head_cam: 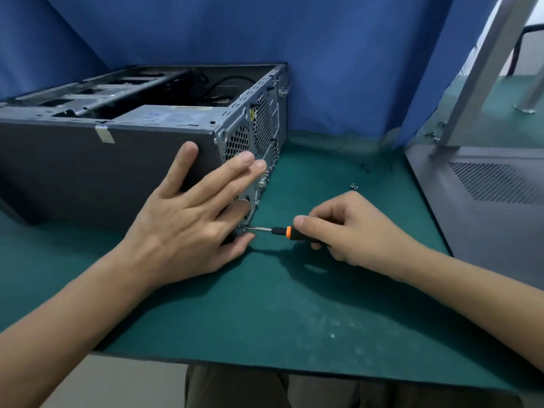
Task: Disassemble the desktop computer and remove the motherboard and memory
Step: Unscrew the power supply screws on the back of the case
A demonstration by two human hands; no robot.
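**A:** Which step is in hand here?

**B:** Early unscrewing, I'd judge. The computer case lies on its side toward the far left corner of the green mat. Its upper side is open and the power supply shows. The motherboard and memory must be inside, but I can't see them.

**A:** And the hands?

**B:** The right hand is curled round the handle of the screwdriver. The tip meets a screw low on the case's rear panel, just above the mat. The left hand is spread with straight fingers, pressing on the case's near rear corner. Its thumb is beside the shaft, and it grips nothing.

**A:** What does the next move call for?

**B:** Probably turning the driver with the tip seated squarely while the left hand braces the case. Then catching the screw as it comes free.

**A:** And the surroundings?

**B:** Loose screws lie toward the mat's far right. A grey vented panel sits at the right edge, under a metal frame. A blue curtain hangs behind.
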